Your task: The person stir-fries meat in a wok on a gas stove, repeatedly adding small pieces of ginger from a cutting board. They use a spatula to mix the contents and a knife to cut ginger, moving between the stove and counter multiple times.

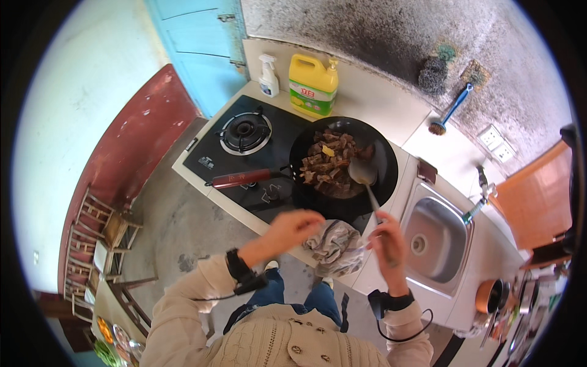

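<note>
My right hand (390, 243) grips the handle of a metal wok spatula (363, 172). The spatula's blade rests at the right side of browned meat pieces (335, 176) in a black wok (386, 142). A small yellow piece (328, 151), perhaps ginger, lies on top of the meat. The wok sits over the right side of the gas hob (202, 160), its red handle (241, 179) pointing left. Blurred, my left hand (296, 229) hovers before the wok, beside a crumpled striped cloth (337, 250) at the counter's front edge; whether its fingers are closed is unclear.
Behind the hob stand a white spray bottle (268, 75) and a yellow detergent jug (313, 87). An uncovered burner (244, 130) lies left of the wok. On the right is a steel sink (435, 234) with a tap (484, 197). A blue-handled brush (451, 110) hangs on the wall.
</note>
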### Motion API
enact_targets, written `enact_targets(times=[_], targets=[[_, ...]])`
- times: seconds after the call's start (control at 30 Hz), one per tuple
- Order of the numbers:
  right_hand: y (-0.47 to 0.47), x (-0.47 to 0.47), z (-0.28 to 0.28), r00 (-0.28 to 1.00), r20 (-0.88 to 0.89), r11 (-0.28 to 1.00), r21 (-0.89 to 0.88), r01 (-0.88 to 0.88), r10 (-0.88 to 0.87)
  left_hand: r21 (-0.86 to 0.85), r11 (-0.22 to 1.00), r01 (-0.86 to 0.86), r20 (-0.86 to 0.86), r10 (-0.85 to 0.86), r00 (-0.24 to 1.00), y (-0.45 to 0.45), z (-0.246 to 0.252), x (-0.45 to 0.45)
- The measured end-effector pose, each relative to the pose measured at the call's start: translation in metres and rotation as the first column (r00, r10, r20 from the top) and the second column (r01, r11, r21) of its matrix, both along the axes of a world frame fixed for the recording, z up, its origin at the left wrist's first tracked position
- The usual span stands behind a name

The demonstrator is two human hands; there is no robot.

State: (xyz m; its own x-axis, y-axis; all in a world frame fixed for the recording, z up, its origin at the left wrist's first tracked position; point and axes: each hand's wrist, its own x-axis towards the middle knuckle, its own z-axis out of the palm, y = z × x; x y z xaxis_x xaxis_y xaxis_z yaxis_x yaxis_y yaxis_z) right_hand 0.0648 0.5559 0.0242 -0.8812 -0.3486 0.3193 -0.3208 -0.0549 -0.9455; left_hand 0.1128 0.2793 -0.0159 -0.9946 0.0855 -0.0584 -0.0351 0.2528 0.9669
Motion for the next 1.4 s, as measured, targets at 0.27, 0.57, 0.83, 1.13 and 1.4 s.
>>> enact_targets(times=[0.27,0.57,0.83,1.13,1.4], targets=[[-0.043,0.005,0.074,0.862,0.176,0.864,-0.091,0.495,-0.475,-0.679,0.704,0.209,-0.215,-0.463,0.86,0.046,-0.121,0.001],[-0.02,-0.011,0.124,0.91,0.072,0.88,0.296,0.371,-0.408,-0.576,0.748,0.331,-0.141,-0.49,0.86,0.011,-0.092,-0.005],[0.007,-0.071,0.156,0.937,0.109,0.849,0.468,0.245,-0.331,-0.761,0.629,-0.159,-0.411,-0.278,0.868,-0.181,0.046,-0.029],[0.039,-0.159,0.069,0.917,0.375,0.989,-0.005,0.15,-0.137,0.051,0.846,0.531,0.7,-0.41,0.585,-0.235,0.02,-0.088],[-0.061,-0.076,0.135,0.98,0.184,0.939,0.318,-0.132,0.076,0.346,0.812,0.47,0.708,-0.554,0.438,-0.25,0.019,-0.103]])
